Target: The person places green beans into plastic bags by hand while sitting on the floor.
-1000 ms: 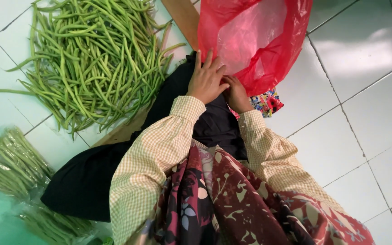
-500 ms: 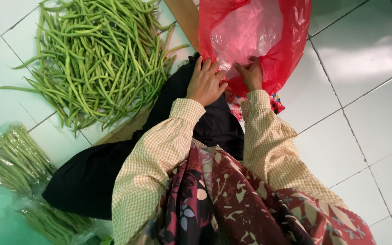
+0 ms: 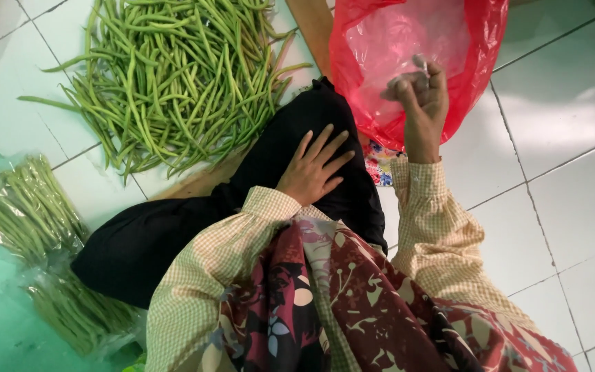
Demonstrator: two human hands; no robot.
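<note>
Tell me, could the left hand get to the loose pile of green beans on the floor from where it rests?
Probably yes. The left hand lies flat and empty on the black-clad knee, and the loose green beans lie just beyond it on the tiles, with nothing between.

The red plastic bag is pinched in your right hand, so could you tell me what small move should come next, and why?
Probably bring the left hand, resting flat on the black-clad knee, up to the red plastic bag; only the right hand pinches its crumpled rim, so the mouth stays closed.
</note>
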